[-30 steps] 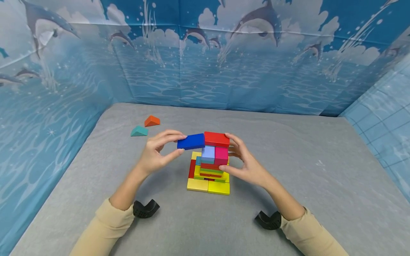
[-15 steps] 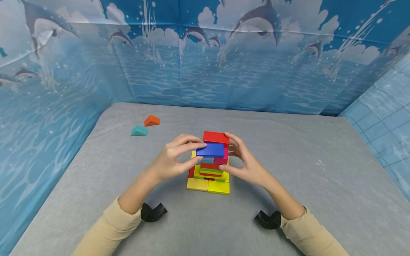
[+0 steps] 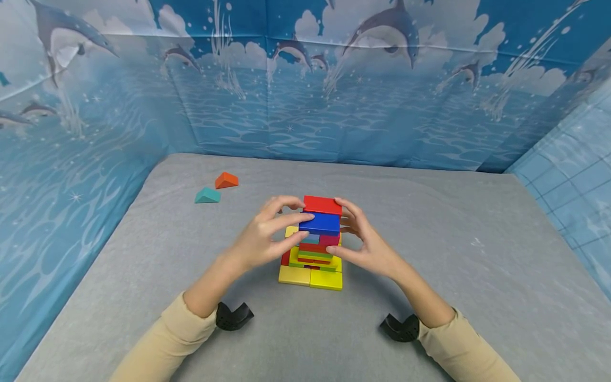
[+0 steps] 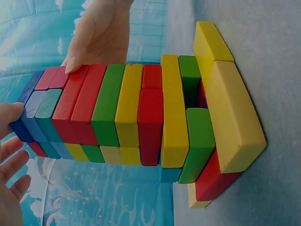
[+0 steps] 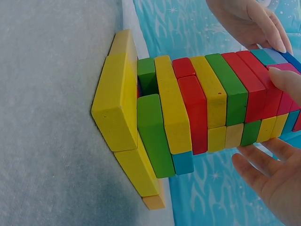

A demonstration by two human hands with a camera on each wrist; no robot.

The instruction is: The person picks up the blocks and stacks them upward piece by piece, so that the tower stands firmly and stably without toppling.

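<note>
A tall tower of coloured wooden blocks (image 4: 106,106) stands on the grey surface, on a wider base of yellow blocks (image 3: 326,280). My left hand (image 3: 260,233) pinches a flat blue block (image 3: 323,224) between thumb and fingers at its left end. That block lies at the tower's top front, over light-blue and pink blocks. Just behind it sits a red block (image 3: 323,205), also on top. With its thumb on the front and fingers along the rear right side, my right hand (image 3: 365,246) holds the upper tower. Some right fingertips are hidden behind it in the head view.
An orange triangular block (image 3: 226,181) and a teal one (image 3: 207,196) lie at the back left of the grey cloth (image 3: 453,254). A dolphin-print curtain (image 3: 305,122) hangs behind. Black wrist mounts (image 3: 234,317) sit at both cuffs.
My left hand has carried the blue block rightward from the tower's upper left and set it down onto the front of the top, before the red block. My right hand has stayed in place.
</note>
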